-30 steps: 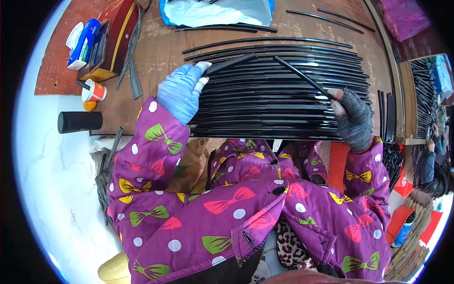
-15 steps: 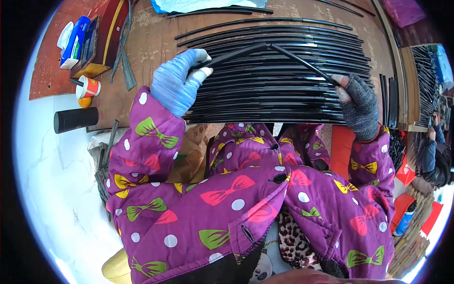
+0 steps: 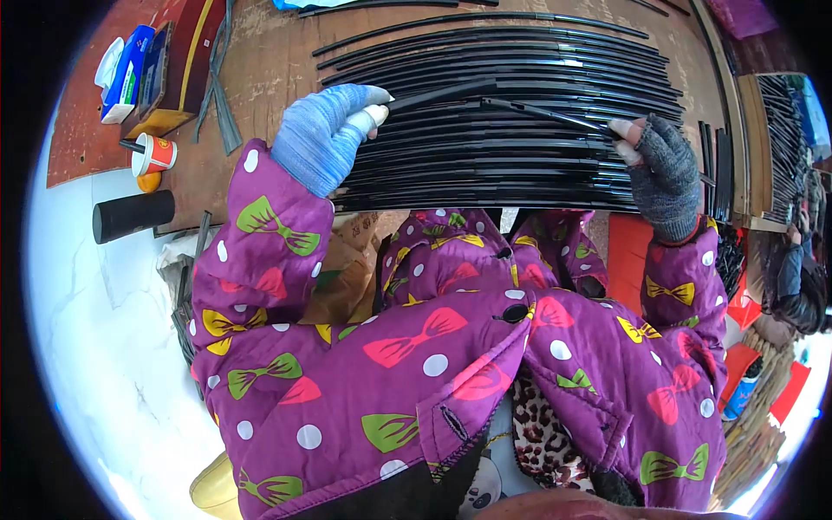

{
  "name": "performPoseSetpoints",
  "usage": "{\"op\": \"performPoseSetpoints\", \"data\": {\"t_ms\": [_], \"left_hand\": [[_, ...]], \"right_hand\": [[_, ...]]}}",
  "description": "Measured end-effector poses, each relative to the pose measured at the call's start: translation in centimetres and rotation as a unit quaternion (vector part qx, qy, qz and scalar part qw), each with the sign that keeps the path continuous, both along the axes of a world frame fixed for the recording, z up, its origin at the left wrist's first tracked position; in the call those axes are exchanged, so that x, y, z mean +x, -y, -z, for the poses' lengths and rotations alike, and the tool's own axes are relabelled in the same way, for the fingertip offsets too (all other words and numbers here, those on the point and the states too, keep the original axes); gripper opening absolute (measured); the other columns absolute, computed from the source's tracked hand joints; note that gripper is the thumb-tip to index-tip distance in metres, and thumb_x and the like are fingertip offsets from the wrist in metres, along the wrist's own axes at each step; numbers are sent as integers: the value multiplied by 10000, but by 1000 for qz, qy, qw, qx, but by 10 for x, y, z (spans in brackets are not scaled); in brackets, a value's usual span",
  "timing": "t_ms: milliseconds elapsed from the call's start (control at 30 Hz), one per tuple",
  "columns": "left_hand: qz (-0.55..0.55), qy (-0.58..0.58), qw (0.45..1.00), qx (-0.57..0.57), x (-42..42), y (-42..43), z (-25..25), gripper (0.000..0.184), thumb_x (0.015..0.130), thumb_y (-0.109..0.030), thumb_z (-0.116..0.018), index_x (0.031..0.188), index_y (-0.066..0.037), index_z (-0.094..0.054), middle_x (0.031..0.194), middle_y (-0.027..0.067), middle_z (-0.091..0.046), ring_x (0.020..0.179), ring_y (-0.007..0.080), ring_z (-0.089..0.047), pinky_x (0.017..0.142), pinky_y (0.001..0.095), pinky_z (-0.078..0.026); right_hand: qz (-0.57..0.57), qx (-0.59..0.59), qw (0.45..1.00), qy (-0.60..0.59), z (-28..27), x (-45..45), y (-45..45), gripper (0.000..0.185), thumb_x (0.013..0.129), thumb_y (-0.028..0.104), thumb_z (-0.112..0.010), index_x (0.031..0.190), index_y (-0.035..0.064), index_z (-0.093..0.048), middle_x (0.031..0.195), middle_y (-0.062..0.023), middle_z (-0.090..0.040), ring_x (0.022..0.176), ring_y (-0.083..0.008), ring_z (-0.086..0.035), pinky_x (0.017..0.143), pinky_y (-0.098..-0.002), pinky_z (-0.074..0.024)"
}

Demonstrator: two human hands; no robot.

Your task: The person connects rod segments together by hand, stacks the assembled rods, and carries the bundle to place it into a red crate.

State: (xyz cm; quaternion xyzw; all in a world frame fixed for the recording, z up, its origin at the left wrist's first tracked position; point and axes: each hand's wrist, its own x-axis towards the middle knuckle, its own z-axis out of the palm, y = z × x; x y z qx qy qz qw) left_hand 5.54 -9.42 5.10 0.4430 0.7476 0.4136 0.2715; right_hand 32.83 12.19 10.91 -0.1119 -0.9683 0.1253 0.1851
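My left hand [image 3: 328,137], in a light blue glove with bare or taped fingertips, pinches the end of a matte black strip [image 3: 446,91] that points right. In a dark grey fingerless glove, my right hand [image 3: 660,173] grips a thin glossy black rod [image 3: 542,113] pointing left. The inner ends of strip and rod lie close together above the middle of the rows; whether they touch I cannot tell. Beneath both hands, many long black rods [image 3: 494,178] lie side by side across the brown table [image 3: 251,95].
At the left are a tissue box [image 3: 126,74], a dark red box [image 3: 186,65], a paper cup [image 3: 156,156], an orange fruit [image 3: 149,182] and a black cylinder [image 3: 133,216]. Short black strips [image 3: 722,169] lie at the right edge. Another person [image 3: 790,273] is at the far right.
The strip and rod first came together near their tips, then shifted so the rod's tip sits lower beside the strip's end. The rod now lies flatter. The view has shifted, with the table higher in it.
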Motion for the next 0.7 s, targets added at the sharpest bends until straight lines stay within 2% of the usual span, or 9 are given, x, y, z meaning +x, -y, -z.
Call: {"op": "performPoseSetpoints", "data": {"t_ms": [67,167,233,567,633,700], "left_hand": [[3,27,999,-26,1,0,-1,226,754,-34,-609,978,-61,-619,799,81,-639,718,133,-588,662,248,-460],[-23,54,998,0,6,-2,-4,227,738,-38,-637,964,-54,-620,809,67,-639,733,120,-587,674,236,-461],[6,39,998,53,6,-1,2,196,769,-72,-614,963,-43,-605,741,-11,-580,628,33,-493,568,179,-410],[-9,-11,998,56,7,1,1,174,799,-83,-582,967,-47,-608,706,7,-591,549,28,-463,486,175,-394],[-19,41,999,-4,6,1,-4,175,780,-40,-584,952,-36,-618,737,67,-621,676,110,-583,633,227,-468],[-14,39,999,-3,7,1,-3,173,786,-43,-573,953,-40,-619,713,60,-613,650,102,-567,620,223,-460]], "right_hand": [[3,12,1000,-15,-2,0,0,240,723,41,-611,958,92,-611,773,-90,-563,691,-248,-554,612,-320,-442],[6,28,999,-37,-2,1,0,240,719,29,-611,954,81,-610,776,-90,-567,693,-247,-554,612,-317,-440],[9,35,998,-52,-2,2,0,240,716,11,-607,948,69,-610,776,-92,-572,698,-246,-556,610,-313,-439],[20,26,999,-16,-4,-3,3,231,717,9,-606,941,68,-612,783,-99,-580,706,-253,-563,605,-313,-440],[13,33,999,-18,-4,-3,3,229,715,11,-607,937,67,-613,784,-100,-582,702,-255,-564,602,-317,-442],[8,45,999,-21,-2,-2,2,227,717,12,-605,938,66,-613,782,-100,-581,701,-256,-564,602,-318,-443]]}}
